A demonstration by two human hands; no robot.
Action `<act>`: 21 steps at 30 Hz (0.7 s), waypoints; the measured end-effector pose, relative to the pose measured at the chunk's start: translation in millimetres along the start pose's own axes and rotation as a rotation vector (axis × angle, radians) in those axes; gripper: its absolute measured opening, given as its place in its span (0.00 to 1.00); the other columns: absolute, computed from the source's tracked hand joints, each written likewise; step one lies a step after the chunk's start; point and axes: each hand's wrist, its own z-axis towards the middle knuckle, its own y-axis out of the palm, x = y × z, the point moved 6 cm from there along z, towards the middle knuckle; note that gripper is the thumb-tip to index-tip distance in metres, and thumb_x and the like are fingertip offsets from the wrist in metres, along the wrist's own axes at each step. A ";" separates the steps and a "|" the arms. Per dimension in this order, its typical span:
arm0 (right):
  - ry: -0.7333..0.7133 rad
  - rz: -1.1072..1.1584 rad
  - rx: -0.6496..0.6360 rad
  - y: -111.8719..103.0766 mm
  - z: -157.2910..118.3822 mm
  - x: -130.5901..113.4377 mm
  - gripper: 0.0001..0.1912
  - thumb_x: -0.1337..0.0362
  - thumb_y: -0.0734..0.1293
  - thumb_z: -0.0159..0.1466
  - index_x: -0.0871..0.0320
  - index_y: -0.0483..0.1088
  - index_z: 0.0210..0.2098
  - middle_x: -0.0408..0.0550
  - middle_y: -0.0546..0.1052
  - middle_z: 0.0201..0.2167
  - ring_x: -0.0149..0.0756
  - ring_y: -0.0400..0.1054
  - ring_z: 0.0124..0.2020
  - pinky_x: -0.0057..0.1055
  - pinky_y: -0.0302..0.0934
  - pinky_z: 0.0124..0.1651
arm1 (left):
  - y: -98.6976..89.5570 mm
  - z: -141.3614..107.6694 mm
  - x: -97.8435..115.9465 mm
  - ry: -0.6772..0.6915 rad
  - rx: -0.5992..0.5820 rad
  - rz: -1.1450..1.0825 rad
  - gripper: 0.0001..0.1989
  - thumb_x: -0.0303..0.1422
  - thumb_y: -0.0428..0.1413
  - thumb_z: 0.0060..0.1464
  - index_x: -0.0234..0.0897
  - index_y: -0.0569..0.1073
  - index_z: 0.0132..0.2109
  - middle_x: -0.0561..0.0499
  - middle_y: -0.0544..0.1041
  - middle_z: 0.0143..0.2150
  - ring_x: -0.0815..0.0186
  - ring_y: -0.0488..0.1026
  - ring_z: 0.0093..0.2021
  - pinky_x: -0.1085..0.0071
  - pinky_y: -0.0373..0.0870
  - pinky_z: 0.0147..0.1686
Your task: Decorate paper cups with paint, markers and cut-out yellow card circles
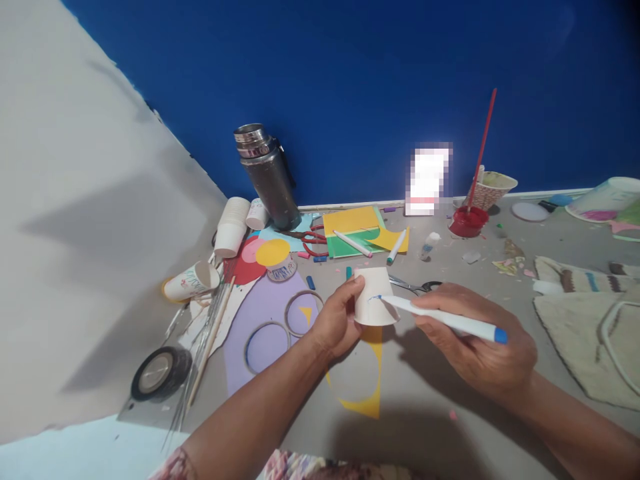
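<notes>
Two hands meet mid-tabletop: left hand [336, 320] grips an upturned paper cup [374, 297]; right hand [475, 340] holds a marker [440, 320], tip leftward touching the cup's side.

A deep blue wall [350, 80] fills the view from twelve to three o'clock and meets the grey floor [415, 407] along a pale skirting strip [350, 203]. At nine o'clock a large white sheet [75, 220] slopes down from the wall, with soft grey shadows across it. Light falls from above and behind, throwing a dark shadow on the floor at six o'clock. A woven cream mat [580, 333] lies at three o'clock.
</notes>
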 end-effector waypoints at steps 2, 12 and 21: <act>0.007 -0.009 0.011 -1.2 -1.1 0.4 0.07 0.70 0.71 0.68 0.54 0.77 0.44 0.46 0.83 0.30 0.38 0.77 0.29 0.33 0.70 0.33 | 0.2 -0.1 -0.3 -0.011 -0.006 0.003 0.19 0.39 0.68 0.51 0.33 0.79 0.47 0.44 0.83 0.41 0.54 0.80 0.45 0.61 0.75 0.51; 0.018 0.003 0.010 -1.5 -0.6 1.0 0.07 0.69 0.70 0.68 0.53 0.78 0.44 0.46 0.84 0.31 0.39 0.78 0.28 0.33 0.70 0.32 | -2.6 0.0 -1.1 -0.008 0.012 -0.015 0.19 0.39 0.69 0.50 0.33 0.79 0.47 0.46 0.82 0.40 0.60 0.79 0.41 0.65 0.74 0.48; 0.014 -0.002 0.003 -2.9 0.1 0.0 0.06 0.69 0.69 0.68 0.54 0.76 0.44 0.47 0.83 0.31 0.39 0.77 0.29 0.33 0.70 0.32 | -1.8 -0.6 -1.0 -0.048 0.004 -0.021 0.19 0.39 0.67 0.53 0.32 0.79 0.49 0.43 0.82 0.42 0.55 0.80 0.44 0.61 0.74 0.53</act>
